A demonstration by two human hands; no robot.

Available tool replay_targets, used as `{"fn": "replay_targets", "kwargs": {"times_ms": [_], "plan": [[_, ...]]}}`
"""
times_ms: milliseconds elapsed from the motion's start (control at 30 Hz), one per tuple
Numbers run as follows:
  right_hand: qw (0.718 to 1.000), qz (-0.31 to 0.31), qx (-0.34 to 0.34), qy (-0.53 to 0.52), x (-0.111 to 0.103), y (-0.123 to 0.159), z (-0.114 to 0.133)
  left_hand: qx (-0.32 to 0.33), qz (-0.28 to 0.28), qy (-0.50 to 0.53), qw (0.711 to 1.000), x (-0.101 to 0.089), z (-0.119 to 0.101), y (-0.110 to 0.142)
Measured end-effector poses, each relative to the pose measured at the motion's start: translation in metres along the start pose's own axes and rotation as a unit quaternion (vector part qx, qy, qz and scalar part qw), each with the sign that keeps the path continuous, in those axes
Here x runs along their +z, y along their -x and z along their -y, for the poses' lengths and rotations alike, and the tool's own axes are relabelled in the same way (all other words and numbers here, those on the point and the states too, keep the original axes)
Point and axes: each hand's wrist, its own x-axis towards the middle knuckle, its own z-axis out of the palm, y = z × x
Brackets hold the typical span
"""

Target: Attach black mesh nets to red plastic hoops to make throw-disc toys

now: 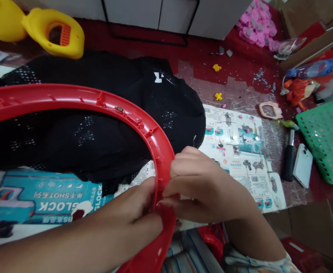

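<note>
A large curved red plastic ring (121,99), open like a channel with small posts and ribs inside, reaches across the view from the left edge down to the bottom middle. My left hand (139,216) grips its inner rim near the lower bend, thumb and fingers closed on the plastic. Against the outer rim, my right hand (193,182) is curled with fingertips pinched together over the channel. Whatever those fingertips hold, if anything, is hidden. Under the ring lies black cloth (112,144) with patches of small holes.
Printed card sheets (237,151) cover the table. At upper left is a yellow plastic handle-like part (78,43). On the right are a green basket (322,148), a white phone (303,165), a black-handled tool (288,161) and a plastic bottle (316,69). Pink pieces (257,24) are heaped behind.
</note>
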Motion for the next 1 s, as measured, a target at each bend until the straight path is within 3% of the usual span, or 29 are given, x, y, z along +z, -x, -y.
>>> {"fn": "replay_targets", "kwargs": {"times_ms": [167,433,567,800,1000], "plan": [[0.996,0.012,0.053,-0.067,0.003,-0.004,-0.004,0.014,-0.006,-0.051,0.999,-0.001,0.005,-0.007],[0.989,-0.013,0.056,-0.137,0.006,-0.005,-0.009,0.002,-0.026,-0.058,0.998,-0.002,-0.003,-0.006],[0.987,-0.021,0.076,-0.142,0.007,-0.003,-0.011,-0.015,0.009,-0.048,0.999,-0.006,-0.003,-0.006],[0.982,0.034,0.138,-0.122,0.001,-0.003,-0.002,-0.042,0.0,0.062,0.997,-0.003,0.012,-0.01],[0.965,0.095,0.228,-0.091,0.004,-0.009,0.002,-0.005,-0.017,-0.001,1.0,0.002,0.022,-0.019]]}}
